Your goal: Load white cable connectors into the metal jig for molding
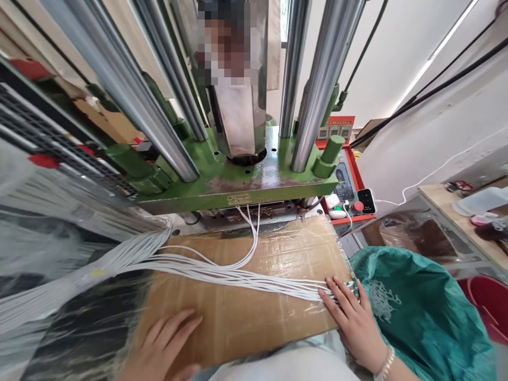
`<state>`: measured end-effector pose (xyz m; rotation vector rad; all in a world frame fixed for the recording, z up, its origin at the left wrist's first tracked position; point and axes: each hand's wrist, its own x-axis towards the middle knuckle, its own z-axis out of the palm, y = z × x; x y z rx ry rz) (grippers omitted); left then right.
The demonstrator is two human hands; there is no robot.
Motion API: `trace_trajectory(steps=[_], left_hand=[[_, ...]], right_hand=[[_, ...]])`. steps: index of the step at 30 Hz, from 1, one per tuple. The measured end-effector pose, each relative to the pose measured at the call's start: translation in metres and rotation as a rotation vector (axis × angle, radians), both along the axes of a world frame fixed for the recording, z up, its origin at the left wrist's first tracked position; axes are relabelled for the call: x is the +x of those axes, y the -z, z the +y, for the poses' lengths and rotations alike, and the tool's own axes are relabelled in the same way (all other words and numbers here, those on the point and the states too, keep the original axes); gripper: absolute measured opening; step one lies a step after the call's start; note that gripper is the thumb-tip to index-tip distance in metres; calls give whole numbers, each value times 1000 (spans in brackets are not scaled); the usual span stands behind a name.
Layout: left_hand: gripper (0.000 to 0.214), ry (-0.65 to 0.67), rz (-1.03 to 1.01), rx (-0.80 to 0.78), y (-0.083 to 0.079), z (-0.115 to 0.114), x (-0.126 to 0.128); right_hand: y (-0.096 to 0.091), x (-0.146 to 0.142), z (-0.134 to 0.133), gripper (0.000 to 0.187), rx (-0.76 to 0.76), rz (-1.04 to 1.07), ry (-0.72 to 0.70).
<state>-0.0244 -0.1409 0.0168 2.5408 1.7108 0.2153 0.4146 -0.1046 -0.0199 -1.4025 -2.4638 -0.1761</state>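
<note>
Head view: right hand (353, 317) lies flat with fingers spread on the ends of the white cables (222, 270), pressing them to the cardboard sheet (254, 317) near its right edge. Left hand (166, 344) rests open, palm down, on the cardboard's near left part, holding nothing. Behind stands a green press (238, 182); a teal bag (420, 312) lies just right.

We see a tape-covered cardboard sheet (246, 312) before us, white cables (222, 270) lying across it from nine o'clock to three o'clock, both our hands resting flat on it
</note>
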Motion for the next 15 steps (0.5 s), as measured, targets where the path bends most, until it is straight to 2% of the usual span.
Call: trace_trajectory(steps=[2, 5, 8, 11, 13, 15], left_hand=[[31, 137, -59, -125, -21, 30, 19], [26, 164, -115, -195, -42, 80, 60], [25, 285, -115, -269, -50, 116, 97], [23, 378, -2, -339, -50, 134, 121], [23, 371, 118, -358, -49, 139, 132], [27, 323, 193, -365, -48, 141, 142]], right_hand=[[0, 0, -1, 53, -1, -3, -8], [-5, 2, -2, 54, -23, -18, -37], [-17, 7, -2, 68, -78, -57, -69], [-33, 8, 9, 77, -83, -32, -74], [-44, -2, 23, 76, -83, 42, -93], [-51, -24, 39, 67, -110, 133, -152]])
